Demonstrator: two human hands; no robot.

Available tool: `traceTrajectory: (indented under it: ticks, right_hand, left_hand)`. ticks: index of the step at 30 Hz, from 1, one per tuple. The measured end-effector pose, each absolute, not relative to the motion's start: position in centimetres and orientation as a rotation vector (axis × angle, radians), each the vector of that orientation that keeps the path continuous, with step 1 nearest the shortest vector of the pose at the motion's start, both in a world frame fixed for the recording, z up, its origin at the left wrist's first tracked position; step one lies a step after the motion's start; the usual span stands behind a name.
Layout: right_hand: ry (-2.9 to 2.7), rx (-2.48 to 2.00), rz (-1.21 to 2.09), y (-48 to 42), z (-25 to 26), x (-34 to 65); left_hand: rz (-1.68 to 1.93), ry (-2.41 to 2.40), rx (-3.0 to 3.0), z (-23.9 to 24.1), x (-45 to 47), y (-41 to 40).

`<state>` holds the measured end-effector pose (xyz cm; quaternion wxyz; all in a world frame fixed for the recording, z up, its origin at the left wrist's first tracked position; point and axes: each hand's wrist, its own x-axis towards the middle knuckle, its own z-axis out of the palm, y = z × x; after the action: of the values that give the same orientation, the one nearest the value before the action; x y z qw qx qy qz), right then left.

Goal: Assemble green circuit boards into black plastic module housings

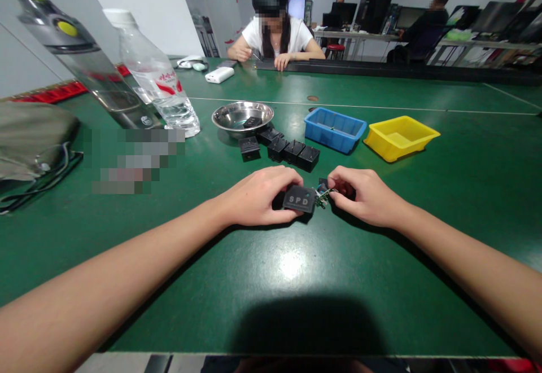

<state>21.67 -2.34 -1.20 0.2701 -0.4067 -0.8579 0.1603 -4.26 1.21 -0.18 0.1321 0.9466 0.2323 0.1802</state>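
My left hand (269,195) is closed around a small black plastic case (298,199) marked "SPD", just above the green table. At the right end of that case, my right hand (364,195) pinches a small green circuit board (324,195) with short parts on it. The board meets the open end of the case; how far it sits inside I cannot tell. Beyond my hands, several similar black cases (292,150) with thin pins lie in a row. A steel bowl (218,120) behind them holds another black piece (253,122).
A blue tray (332,139) with small bits inside and a yellow tray (396,150) stand at the right. A water bottle (158,79), a grey drinking bottle (97,74) and a cloth bag (34,136) are at the left. Another person (277,34) works across the table.
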Motion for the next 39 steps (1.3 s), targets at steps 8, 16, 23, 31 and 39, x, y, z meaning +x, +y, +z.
traceTrajectory:
  ticks: [8, 16, 23, 31, 39]
  right_hand:
    - [-2.311, -1.106, 0.443, -2.41, -1.10, 21.67]
    - [-2.310, -1.110, 0.448, -2.42, -1.03, 21.60]
    - [-2.310, -1.113, 0.450, -2.43, -1.04, 21.61]
    - [-2.311, -1.106, 0.450, -2.50, -1.12, 21.61]
    - [-2.314, -1.105, 0.447, -2.49, -1.08, 21.62]
  left_hand:
    - [0.546, 0.698, 2.688, -0.39, -4.42, 1.19]
    - [0.567, 0.704, 2.687, -0.48, -4.45, 1.21]
    - [0.581, 0.681, 2.625, -0.35, -4.47, 1.07]
    - [0.562, 0.666, 2.566, -0.33, -4.41, 1.15]
    - [0.511, 0.694, 2.554, -0.30, -4.32, 1.11]
